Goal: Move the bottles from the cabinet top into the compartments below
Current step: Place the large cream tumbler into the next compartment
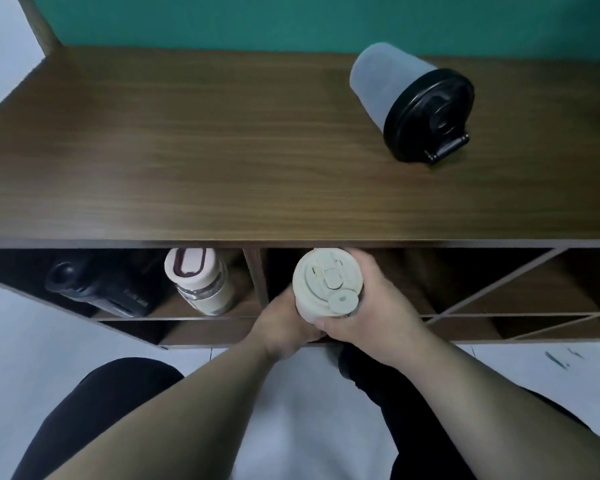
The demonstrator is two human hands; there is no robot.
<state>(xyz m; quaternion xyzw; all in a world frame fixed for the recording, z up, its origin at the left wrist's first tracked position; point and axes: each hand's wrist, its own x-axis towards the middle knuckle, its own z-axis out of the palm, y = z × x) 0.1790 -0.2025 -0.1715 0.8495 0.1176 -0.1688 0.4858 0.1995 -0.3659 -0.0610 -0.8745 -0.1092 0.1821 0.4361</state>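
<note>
Cream bottle (328,284) body behind hands

The cream tumbler (328,284) hides its body behind its lid and both hands; the black bottle (97,285) (deep in shadow) blurs; the cabinet top (187,150) runs off both sides.

We see a grey bottle (409,98) upright on the cabinet top (187,150), a cream one (328,284) at the middle compartment, and black (97,287) and glass (201,282) bottles in the left.
</note>
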